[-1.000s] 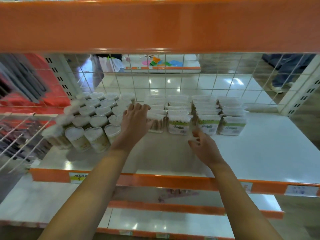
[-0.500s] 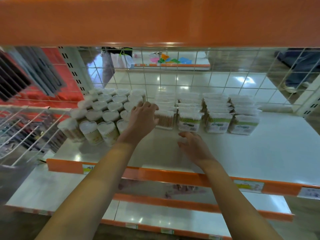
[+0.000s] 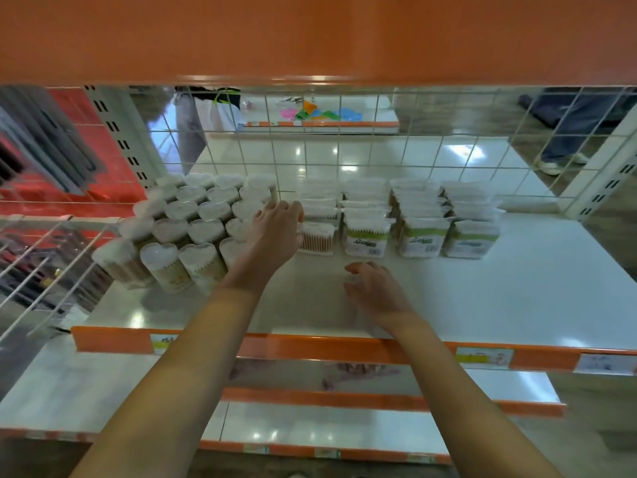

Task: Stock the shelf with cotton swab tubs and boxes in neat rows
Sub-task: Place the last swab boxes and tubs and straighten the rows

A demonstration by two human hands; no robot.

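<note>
At frame centre, the left hand (image 3: 275,232) rests relaxed fingers between heart-lidded tubs (image 3: 193,232) and the front swab box (image 3: 316,238), just right. The right hand (image 3: 374,291), loosely curled, empty, hovers nearer the shelf (image 3: 517,298) edge.

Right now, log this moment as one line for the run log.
left hand on front box beside heart-lid tubs | right hand empty over shelf | rows neat

Both forearms reach in bare from elbow to wrist, with no sleeve edge on either. The left hand (image 3: 275,232) and the right hand (image 3: 375,291), above the orange shelf lip (image 3: 113,339), wear no glove, ring, watch or bracelet. The fingernails are blurred.
</note>
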